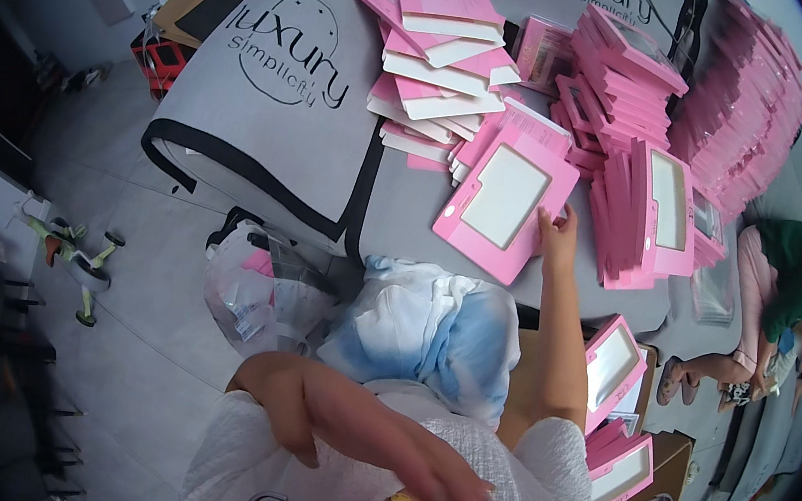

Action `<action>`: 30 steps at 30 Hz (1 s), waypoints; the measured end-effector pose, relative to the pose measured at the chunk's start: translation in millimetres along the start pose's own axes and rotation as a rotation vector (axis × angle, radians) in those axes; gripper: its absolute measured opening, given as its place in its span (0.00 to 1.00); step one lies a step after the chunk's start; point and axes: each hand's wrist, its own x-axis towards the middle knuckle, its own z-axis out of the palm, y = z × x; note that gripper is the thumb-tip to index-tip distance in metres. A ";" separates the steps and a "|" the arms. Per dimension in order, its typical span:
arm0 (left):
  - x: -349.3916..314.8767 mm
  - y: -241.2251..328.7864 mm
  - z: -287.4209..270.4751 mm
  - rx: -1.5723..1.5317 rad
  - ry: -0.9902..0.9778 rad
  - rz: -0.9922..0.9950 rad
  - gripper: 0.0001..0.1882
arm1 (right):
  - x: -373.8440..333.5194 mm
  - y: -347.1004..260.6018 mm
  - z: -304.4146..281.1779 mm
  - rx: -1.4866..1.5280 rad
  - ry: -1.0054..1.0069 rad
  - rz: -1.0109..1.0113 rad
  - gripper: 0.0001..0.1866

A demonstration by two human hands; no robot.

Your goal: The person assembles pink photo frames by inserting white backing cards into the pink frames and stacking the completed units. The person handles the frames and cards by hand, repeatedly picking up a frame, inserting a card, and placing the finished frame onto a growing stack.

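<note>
Right hand (557, 236) at a pink window box (506, 197) on a grey padded surface (404, 226).
Bent fingers touch the box's right edge; grip cannot be told. The left hand (454, 485), near, is blurred, its fingers unclear. Flat pink packs (443, 70) lie far left, stacked boxes (626, 88) far right.

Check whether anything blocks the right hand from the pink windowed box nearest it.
Nothing visible does: the right hand is already at the right edge of the pink windowed box, and nothing lies over its window.
</note>
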 end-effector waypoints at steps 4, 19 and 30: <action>-47.9 13.6 -28.2 0.691 0.181 0.000 0.29 | -76.6 -56.4 -27.4 0.214 -0.217 0.033 0.44; -144.2 -47.3 -143.9 1.493 1.363 -0.095 0.23 | -205.7 -59.8 -42.9 0.455 -0.405 -0.117 0.39; -152.3 -62.4 -120.5 1.191 1.398 -0.037 0.17 | -212.5 -49.5 -27.5 0.511 -0.140 -0.061 0.08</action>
